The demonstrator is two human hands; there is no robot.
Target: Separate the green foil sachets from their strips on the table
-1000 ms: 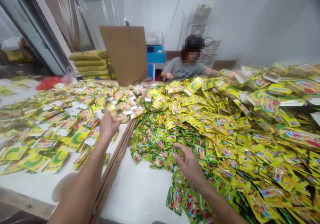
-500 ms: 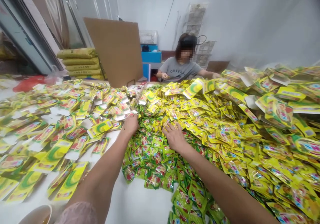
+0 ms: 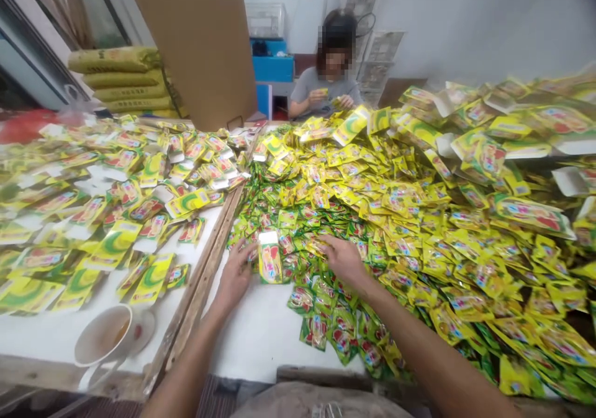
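A small yellow and green carton [image 3: 270,261] with a white flap at its top lies on the near edge of a heap of green sachets [image 3: 321,290]. Just left of it is my left hand [image 3: 235,272], palm down, its fingers apart and their tips near the carton and some sachets. My right hand [image 3: 347,261] rests on the heap to the carton's right. Its fingers are curled over a yellow sachet [image 3: 315,244], partly hiding it. More yellow sachets [image 3: 419,219] are piled beyond and to the right.
Flat yellow cartons [image 3: 112,244] cover the left table, with a cup [image 3: 105,337] near its front edge. A wooden strip [image 3: 205,275] divides the tables. More cartons [image 3: 493,132] top the right pile. Across the table sits a person [image 3: 326,92] holding small yellow items, beside a cardboard sheet [image 3: 200,45].
Both hands have come back toward me. The carton now lies between them, and white table shows at the front. The person opposite has drawn both hands together. My view has tilted down.
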